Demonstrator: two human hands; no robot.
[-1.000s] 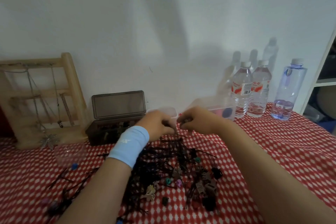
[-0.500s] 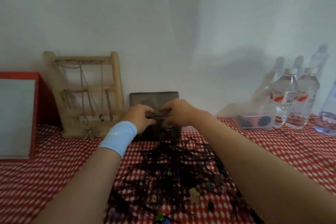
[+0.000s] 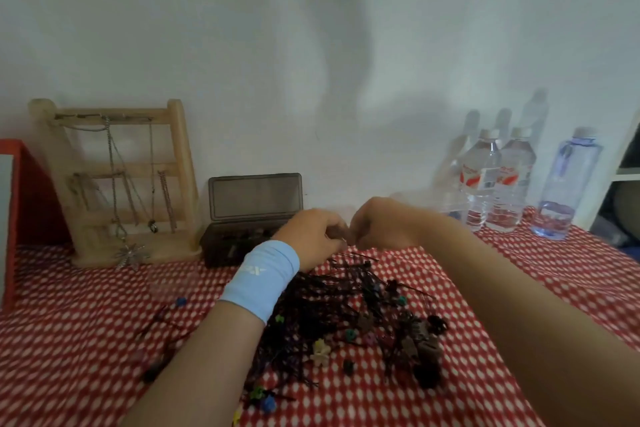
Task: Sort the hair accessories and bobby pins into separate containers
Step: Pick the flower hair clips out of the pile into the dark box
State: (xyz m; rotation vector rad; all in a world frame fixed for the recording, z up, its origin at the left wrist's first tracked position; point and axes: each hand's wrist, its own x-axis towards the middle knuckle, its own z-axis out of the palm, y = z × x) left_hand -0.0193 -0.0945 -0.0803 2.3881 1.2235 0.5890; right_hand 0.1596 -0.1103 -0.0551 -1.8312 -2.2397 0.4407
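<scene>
The left hand (image 3: 311,236) and the right hand (image 3: 381,225) meet in the air over the far end of the bench (image 3: 571,274). The fingers of both are curled in and the fingertips touch each other. The picture is smeared there, so I cannot tell if either grip is pinching a pin or nothing at all.

The big pile of bobby pins (image 3: 325,308) lies on the red and white cloth (image 3: 69,340), just below the hands and nearer to the person. Its far tips reach up to right under the knuckles. Little hair clips are mixed into the near side of the pile: a cream one (image 3: 320,352), a green one (image 3: 351,334) and some brown claw clips (image 3: 426,347). A few loose pieces (image 3: 162,319) lie apart on the left.

A dark box (image 3: 235,239) sits just behind the left hand, with its lid (image 3: 254,196) standing up by the wall.

The left wrist wears a light blue wristband (image 3: 259,279) with a white mark on it that is too blurry to read. Two water bottles (image 3: 495,184) at the back right have red and white labels, but the words are blurred too. A bluish bottle (image 3: 568,184) stands beside them. A wooden stand (image 3: 117,184) with chains hanging on it is at the back left.
</scene>
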